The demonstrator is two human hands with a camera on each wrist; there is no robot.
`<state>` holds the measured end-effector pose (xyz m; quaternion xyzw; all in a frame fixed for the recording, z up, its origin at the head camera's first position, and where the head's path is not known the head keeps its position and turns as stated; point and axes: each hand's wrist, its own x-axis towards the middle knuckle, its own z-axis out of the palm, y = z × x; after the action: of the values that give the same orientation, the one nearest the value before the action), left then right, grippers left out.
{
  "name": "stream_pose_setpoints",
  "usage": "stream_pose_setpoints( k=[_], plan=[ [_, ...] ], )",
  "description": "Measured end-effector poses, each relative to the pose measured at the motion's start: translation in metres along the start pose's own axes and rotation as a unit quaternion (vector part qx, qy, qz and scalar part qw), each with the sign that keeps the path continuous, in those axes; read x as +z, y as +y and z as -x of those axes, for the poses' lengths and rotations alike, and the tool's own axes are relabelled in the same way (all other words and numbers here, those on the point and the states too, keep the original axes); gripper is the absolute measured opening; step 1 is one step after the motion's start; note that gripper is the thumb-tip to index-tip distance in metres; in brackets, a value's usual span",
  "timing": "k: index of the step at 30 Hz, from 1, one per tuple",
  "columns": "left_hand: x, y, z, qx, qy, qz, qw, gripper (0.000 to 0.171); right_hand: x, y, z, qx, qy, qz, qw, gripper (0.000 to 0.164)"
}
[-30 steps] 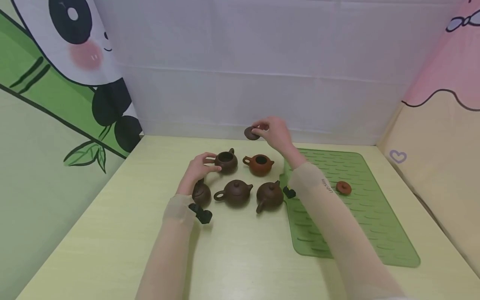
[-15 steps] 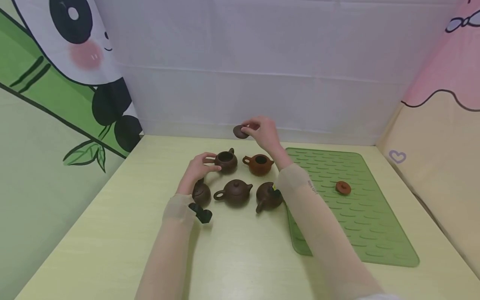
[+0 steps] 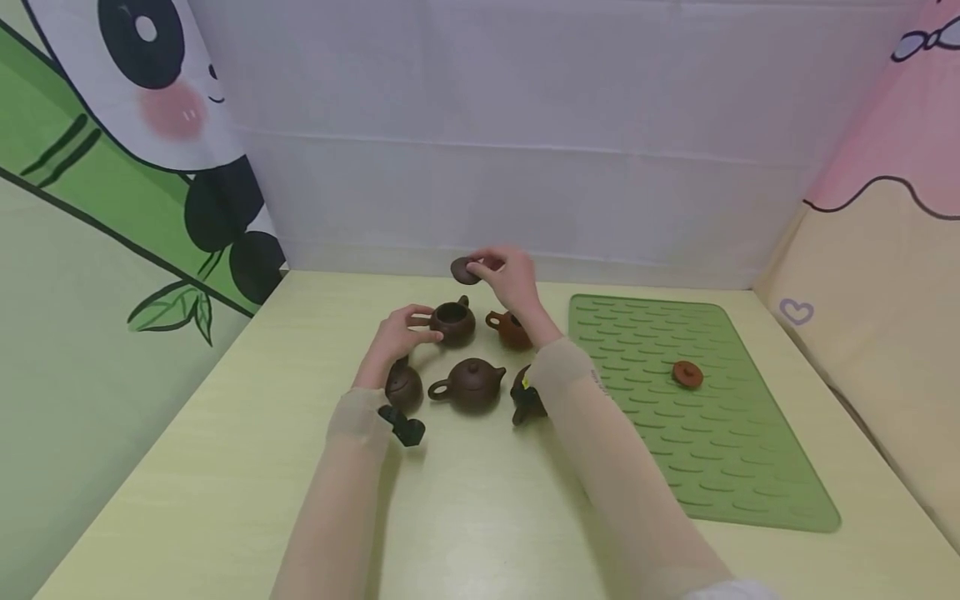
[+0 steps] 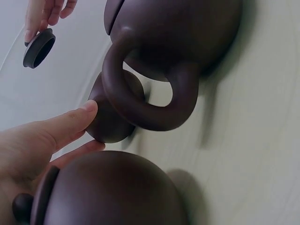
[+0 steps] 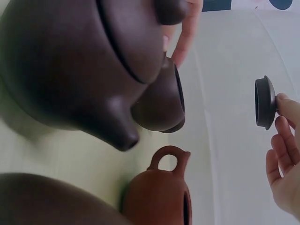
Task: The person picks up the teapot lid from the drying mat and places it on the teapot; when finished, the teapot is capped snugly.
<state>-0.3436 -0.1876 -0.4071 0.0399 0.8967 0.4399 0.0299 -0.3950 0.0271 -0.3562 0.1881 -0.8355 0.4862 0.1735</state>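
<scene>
My left hand [image 3: 393, 337] steadies a dark brown teapot [image 3: 453, 329] on the table, thumb and fingers on either side of its body. The top of this teapot is uncovered, showing a round opening. Above and just behind it, my right hand [image 3: 512, 279] pinches a dark teapot lid [image 3: 464, 271] by its knob. In the right wrist view the lid [image 5: 267, 103] is tilted on edge, clear of the teapot. To the right of the held teapot stands an open reddish-brown teapot [image 3: 508, 332], partly covered by my right wrist.
Nearer me are three lidded dark teapots: one at left [image 3: 403, 390], one in the middle [image 3: 474, 387], and one at right [image 3: 525, 402], partly behind my right sleeve. A reddish-brown lid [image 3: 687, 375] lies on a green ridged mat [image 3: 750, 450] to the right. A white cloth wall [image 3: 637, 208] closes the back.
My right hand has carried the dark lid leftward, from behind the reddish-brown teapot to above the dark open one, dipping slightly at the end. My left hand has stayed in place.
</scene>
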Motion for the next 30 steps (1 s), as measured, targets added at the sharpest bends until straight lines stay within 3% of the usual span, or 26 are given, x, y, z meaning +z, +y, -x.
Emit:
stream_pose_setpoints(
  k=[10,21,30],
  plan=[
    [-0.001,-0.001,-0.001,-0.002,0.000,0.005,1.0000,0.059,0.012,0.008,0.002,-0.001,-0.033,-0.015,0.999,0.020],
    [0.000,-0.001,-0.001,-0.004,0.000,0.005,1.0000,0.059,0.018,0.014,0.001,-0.012,-0.076,0.012,0.997,0.020],
    [0.000,0.000,-0.001,-0.009,-0.002,0.002,1.0000,0.059,0.022,0.015,0.000,0.003,-0.127,0.035,0.991,0.020]
  ],
)
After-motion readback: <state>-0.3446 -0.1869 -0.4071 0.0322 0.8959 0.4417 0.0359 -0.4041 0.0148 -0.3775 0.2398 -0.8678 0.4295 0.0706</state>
